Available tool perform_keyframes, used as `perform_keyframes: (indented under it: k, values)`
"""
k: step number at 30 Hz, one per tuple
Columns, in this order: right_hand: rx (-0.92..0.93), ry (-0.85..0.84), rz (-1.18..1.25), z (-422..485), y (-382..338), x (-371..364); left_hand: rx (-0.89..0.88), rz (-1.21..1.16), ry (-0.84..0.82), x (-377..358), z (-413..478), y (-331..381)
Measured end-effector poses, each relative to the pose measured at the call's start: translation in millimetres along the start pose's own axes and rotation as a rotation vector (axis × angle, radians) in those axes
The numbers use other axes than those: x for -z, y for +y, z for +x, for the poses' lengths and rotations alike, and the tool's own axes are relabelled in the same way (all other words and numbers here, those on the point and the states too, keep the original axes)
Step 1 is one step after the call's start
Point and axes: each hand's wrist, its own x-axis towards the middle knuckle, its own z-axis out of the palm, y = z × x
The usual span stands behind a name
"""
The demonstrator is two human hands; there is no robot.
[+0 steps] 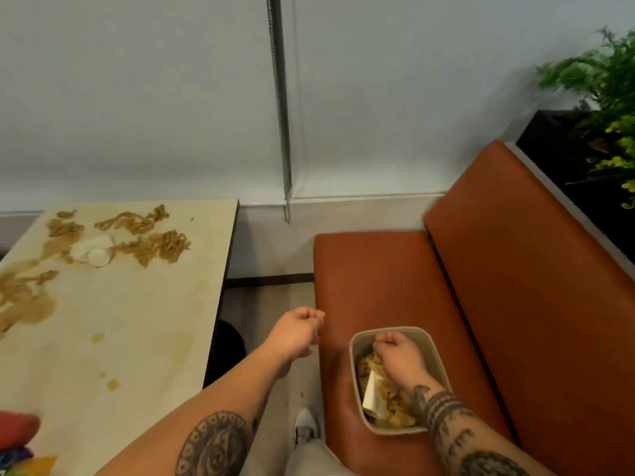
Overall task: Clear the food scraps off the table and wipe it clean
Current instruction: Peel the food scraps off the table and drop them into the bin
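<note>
Brown noodle scraps (pixel 151 242) lie in clumps on the far part of the pale table (pixel 137 321), around a tipped white cup (pixel 98 252). Brown sauce (pixel 31 304) is pooled and smeared at the table's left. A beige container (pixel 433 345) rests on the orange bench seat and holds scraps and a folded white napkin (pixel 372 395). My right hand (pixel 398 355) is inside the container, fingers curled down around some scraps. My left hand (pixel 297 333) hangs in a loose fist over the gap between table and bench, with nothing visible in it.
The orange bench (pixel 378 276) has a backrest (pixel 515 252) on its right. Green plants (pixel 604 97) stand in a dark planter behind it. A blind chain (pixel 281 115) hangs on the white wall. Red and purple items (pixel 15 438) sit at the table's near left corner. My shoe (pixel 305 427) is on the floor.
</note>
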Motion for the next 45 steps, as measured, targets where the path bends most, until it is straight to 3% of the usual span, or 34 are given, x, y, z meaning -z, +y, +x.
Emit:
perform_keyframes:
  k: [9,19,24,29,36,45]
  values:
    - [0.271,-0.243,-0.015,-43,-117,-127,-0.085,-0.222,0.368,136,-43,-13]
    - [0.401,-0.458,-0.264,-54,-177,-236,0.011,-0.443,0.609,223,-68,-67]
    - [0.354,-0.515,-0.346,-15,-196,-293,0.082,-0.523,0.683,263,-46,-83]
    - [0.439,-0.563,-0.493,41,-239,-346,0.171,-0.559,0.756,302,3,-78]
    - [0.681,-0.619,-0.827,114,-284,-411,0.269,-0.557,0.745,333,89,-52]
    - [1.044,-0.507,-1.107,146,-291,-469,0.315,-0.541,0.780,355,142,-57]
